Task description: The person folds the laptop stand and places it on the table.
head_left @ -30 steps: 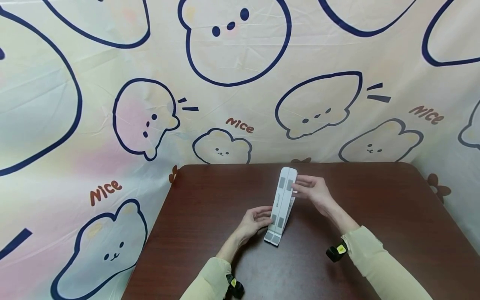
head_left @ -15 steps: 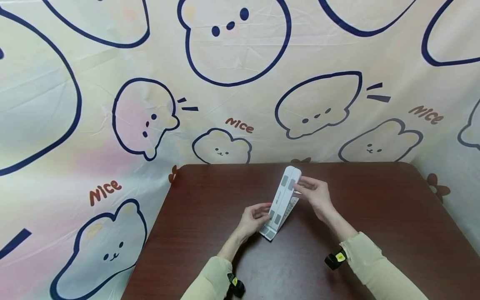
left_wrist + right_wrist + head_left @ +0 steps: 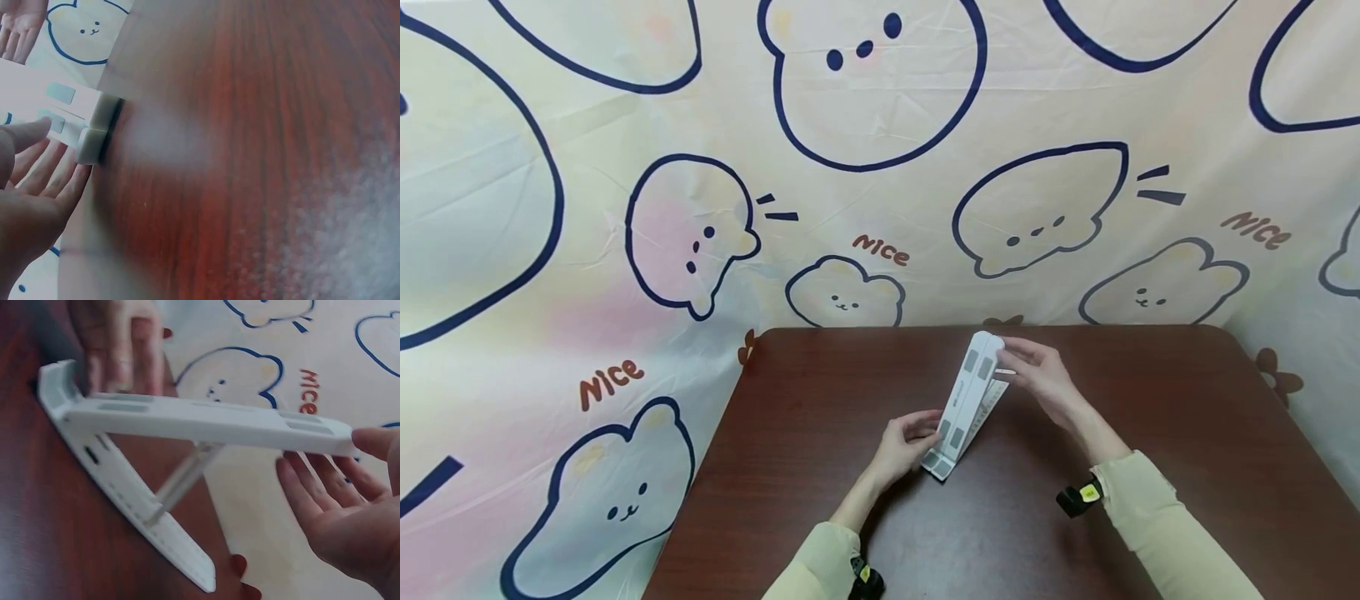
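Observation:
A white folding laptop stand point(image 3: 964, 404) with grey pads is tilted over the table, its top end leaning right. Its upper bar and base rail point(image 3: 156, 540) spread apart in a V, and a thin strut point(image 3: 184, 478) joins them in the right wrist view. My left hand point(image 3: 901, 447) pinches the near, lower end; in the left wrist view the thumb point(image 3: 28, 132) lies on a grey pad with the fingers beneath. At the raised far end, my right hand point(image 3: 1048, 382) holds the bar between thumb and fingers. The base rail's underside is hidden.
The dark brown wooden table point(image 3: 790, 500) extends on both sides of the hands. Behind it hangs a patterned cloth point(image 3: 925, 217) with cartoon bears. A small black camera is strapped on each wrist, the right camera point(image 3: 1078, 497) showing beside its sleeve.
The stand has tilted further right, and its base rail has swung wider from the upper bar. My right hand has shifted slightly right with the raised end; my left hand stays at the lower end.

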`<state>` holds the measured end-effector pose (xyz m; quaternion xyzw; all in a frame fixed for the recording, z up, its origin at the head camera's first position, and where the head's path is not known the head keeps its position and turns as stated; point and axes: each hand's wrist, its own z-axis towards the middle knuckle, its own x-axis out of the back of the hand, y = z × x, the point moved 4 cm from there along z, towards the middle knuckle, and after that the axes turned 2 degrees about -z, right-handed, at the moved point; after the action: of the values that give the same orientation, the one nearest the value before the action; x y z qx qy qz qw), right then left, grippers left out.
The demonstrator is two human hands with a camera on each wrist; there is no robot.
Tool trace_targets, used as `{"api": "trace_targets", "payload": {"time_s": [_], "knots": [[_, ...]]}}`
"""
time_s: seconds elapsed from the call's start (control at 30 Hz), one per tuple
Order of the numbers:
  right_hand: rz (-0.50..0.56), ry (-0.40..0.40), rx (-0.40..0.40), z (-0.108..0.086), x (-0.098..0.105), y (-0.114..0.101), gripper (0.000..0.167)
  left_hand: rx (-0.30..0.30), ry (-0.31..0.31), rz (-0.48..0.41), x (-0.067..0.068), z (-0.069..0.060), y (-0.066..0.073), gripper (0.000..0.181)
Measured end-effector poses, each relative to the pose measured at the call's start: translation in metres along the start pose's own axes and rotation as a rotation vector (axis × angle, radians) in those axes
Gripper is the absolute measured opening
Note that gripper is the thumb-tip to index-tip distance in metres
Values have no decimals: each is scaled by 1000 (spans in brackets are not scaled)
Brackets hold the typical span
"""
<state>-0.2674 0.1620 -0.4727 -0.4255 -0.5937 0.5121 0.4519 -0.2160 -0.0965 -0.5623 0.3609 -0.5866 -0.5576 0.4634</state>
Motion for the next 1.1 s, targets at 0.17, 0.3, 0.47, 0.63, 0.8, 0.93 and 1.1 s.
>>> {"api": "trace_targets", "payload": {"time_s": [0.17,0.3,0.47,0.63,0.8,0.93,1.1], "knots": [[-19,-41,-8,5,8,-5,60,-19,10,-9,-1,2,0,39],[-18,-51,8,4,10,-6,59,-32,22,-7,-5,7,0,37],[-24,-11,-2,1,13,-7,60,-27,76,-21,-8,10,-4,34],[9,13,-4,-3,13,-9,61,-23,113,-23,-9,12,-5,32],[34,54,-18,-9,11,-9,60,-15,139,-10,-6,16,-5,32],[66,100,-25,-14,8,-9,59,-14,148,13,-3,19,-4,31],[136,167,-9,-18,1,-8,54,-5,153,18,-2,20,-3,30]]}}
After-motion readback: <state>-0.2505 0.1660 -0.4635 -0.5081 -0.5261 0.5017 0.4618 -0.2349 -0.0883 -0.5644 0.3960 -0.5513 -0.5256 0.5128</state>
